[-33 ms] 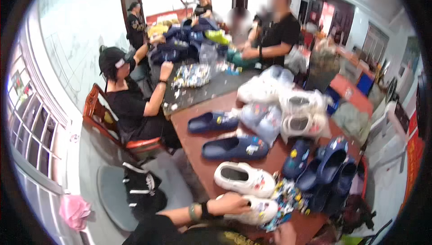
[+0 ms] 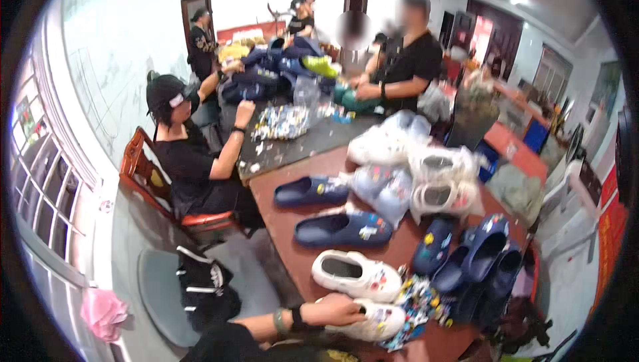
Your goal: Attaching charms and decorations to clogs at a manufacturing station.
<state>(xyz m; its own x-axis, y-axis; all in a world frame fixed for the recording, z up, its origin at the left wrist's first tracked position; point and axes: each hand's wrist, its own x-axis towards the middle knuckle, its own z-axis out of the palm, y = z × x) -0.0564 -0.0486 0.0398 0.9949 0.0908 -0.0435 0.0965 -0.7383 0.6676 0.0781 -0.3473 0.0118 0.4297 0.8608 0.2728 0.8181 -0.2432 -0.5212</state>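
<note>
Crowded workroom, long red-brown bench [image 2: 286,229] strewn with clogs, other people seated farther along. Head view, the only one: left hand [image 2: 336,310] laid over a white clog [image 2: 373,322], fingers [image 2: 356,309] curled on its heel end, seemingly gripping it, though blur hides the grip. Right hand out of sight. Just beyond the fingers, a second white clog [image 2: 356,274]; to their right, a heap of small coloured charms [image 2: 416,305]. Probably mid-step, steadying the shoe for decorating; next move likely calls for picking one charm and pressing it into a hole.

Home workshop: clogs [image 2: 343,228] and charms [image 2: 281,122] across shared tables [image 2: 286,219].
</note>
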